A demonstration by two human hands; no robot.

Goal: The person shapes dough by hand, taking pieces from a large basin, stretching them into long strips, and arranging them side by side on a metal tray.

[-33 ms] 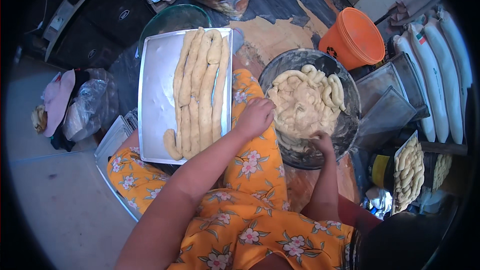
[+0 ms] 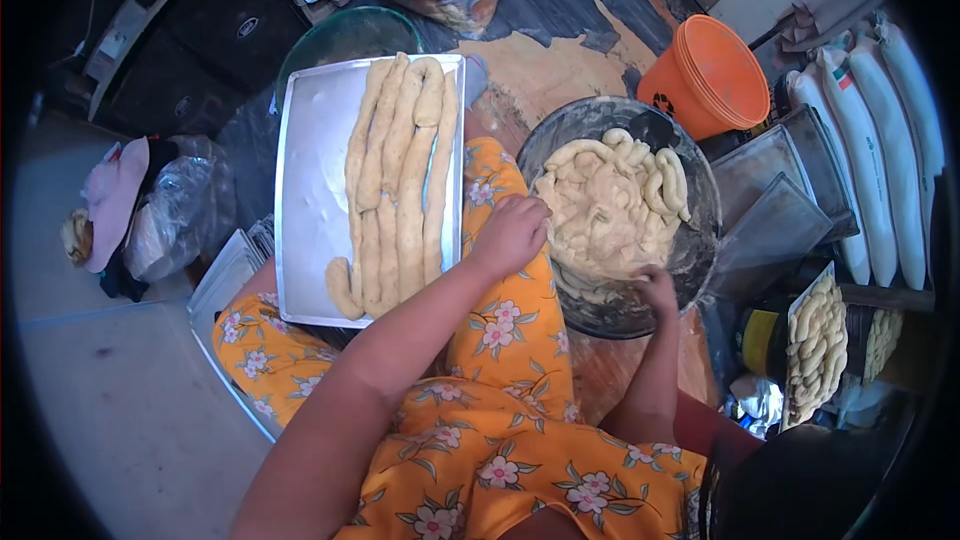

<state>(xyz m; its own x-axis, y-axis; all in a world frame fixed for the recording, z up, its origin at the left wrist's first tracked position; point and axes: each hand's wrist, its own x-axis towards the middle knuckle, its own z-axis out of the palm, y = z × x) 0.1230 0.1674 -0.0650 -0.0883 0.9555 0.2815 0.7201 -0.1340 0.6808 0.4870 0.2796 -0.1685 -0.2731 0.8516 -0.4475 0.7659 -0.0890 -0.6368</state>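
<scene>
Patchy brn floor (image 2: 540, 70) w/ orange bucket (image 2: 735, 85) nr blk basin (image 2: 704, 205); dough (image 2: 600, 205) inside pale, lumpy, part ropes; L hand (image 2: 512, 235) & R hand (image 2: 657, 290) part-curled, grips unclear.

Pink-flowered, green-leafed orange clothing (image 2: 505, 420) brightens the room beside pale-yellow dough (image 2: 605, 215).
Around it I see a silver tray (image 2: 312, 180) at ten o'clock, green tub (image 2: 350, 35) at eleven, orange bucket (image 2: 690, 90) at two, white sacks (image 2: 872, 155) near three.
</scene>
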